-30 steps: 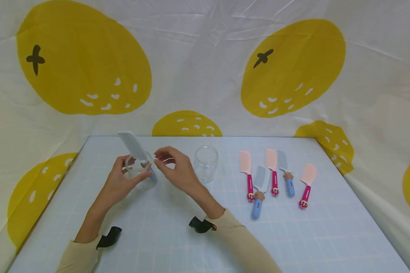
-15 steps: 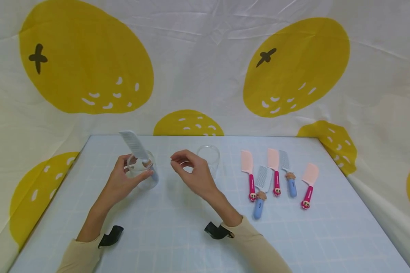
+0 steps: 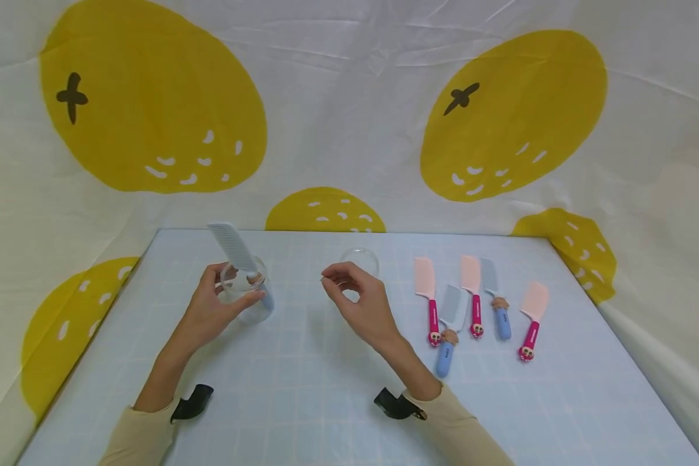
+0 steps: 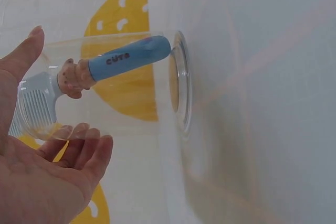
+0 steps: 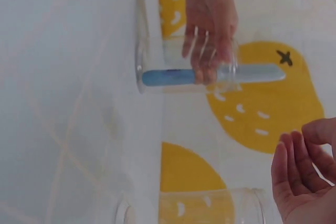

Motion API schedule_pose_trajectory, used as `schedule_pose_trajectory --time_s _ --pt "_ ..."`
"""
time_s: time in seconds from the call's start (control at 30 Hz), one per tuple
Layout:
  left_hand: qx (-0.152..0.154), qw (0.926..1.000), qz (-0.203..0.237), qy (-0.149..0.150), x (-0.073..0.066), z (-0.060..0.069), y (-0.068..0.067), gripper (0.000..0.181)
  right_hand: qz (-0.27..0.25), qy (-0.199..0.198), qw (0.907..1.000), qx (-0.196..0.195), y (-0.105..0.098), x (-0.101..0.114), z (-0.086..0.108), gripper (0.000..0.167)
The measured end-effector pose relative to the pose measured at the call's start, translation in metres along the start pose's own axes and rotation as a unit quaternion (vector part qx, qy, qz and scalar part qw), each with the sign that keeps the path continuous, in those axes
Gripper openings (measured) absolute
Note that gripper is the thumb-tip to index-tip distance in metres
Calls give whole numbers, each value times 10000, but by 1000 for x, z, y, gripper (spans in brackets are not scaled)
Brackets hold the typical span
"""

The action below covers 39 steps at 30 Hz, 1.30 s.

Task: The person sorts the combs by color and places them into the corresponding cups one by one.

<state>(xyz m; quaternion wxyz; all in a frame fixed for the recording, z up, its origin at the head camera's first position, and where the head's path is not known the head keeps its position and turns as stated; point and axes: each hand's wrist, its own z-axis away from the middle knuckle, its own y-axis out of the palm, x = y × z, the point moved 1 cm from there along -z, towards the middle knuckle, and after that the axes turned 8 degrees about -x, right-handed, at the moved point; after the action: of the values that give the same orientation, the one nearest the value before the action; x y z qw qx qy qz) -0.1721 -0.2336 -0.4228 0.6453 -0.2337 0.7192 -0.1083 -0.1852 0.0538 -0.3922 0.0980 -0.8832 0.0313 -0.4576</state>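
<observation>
The fingers of the left hand (image 3: 211, 312) grip the left glass (image 4: 126, 100), which the leaning blue comb (image 3: 233, 247) could tip if released. The right hand (image 3: 362, 299), loosely curled and holding nothing, might knock the right glass (image 3: 364, 256) behind it.

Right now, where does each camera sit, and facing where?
Head: worn on the head, facing forward and down at the table; left hand, right hand, sleeves show.
Left wrist: on that wrist, facing the held glass and comb; left hand shows.
Right wrist: on that wrist, facing across to them; both hands show.
Both wrist views share glass and comb.
</observation>
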Motion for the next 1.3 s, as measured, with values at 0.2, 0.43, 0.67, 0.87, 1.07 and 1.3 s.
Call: schedule_pose_trajectory --time_s 0.2,0.43,0.67,0.87,1.07,1.3 --pt "3 10000 65 30 0 -1 2 91 87 -115 9998 -118 -16 -2 5 15" --pt "-12 9999 90 84 0 -1 5 89 189 -36 9995 -265 -36 -7 12 17" --pt "-42 9998 128 158 1 -1 5 87 320 38 9986 -413 -53 -11 15 18" --pt "-28 9999 66 107 0 -3 6 89 452 242 9969 -600 -72 -14 19 19" --pt "-5 10000 16 81 -2 -2 4 90 649 589 9940 -648 -92 -21 27 21" --pt "-50 10000 47 64 1 0 2 88 933 927 9887 -718 -119 -34 39 28"
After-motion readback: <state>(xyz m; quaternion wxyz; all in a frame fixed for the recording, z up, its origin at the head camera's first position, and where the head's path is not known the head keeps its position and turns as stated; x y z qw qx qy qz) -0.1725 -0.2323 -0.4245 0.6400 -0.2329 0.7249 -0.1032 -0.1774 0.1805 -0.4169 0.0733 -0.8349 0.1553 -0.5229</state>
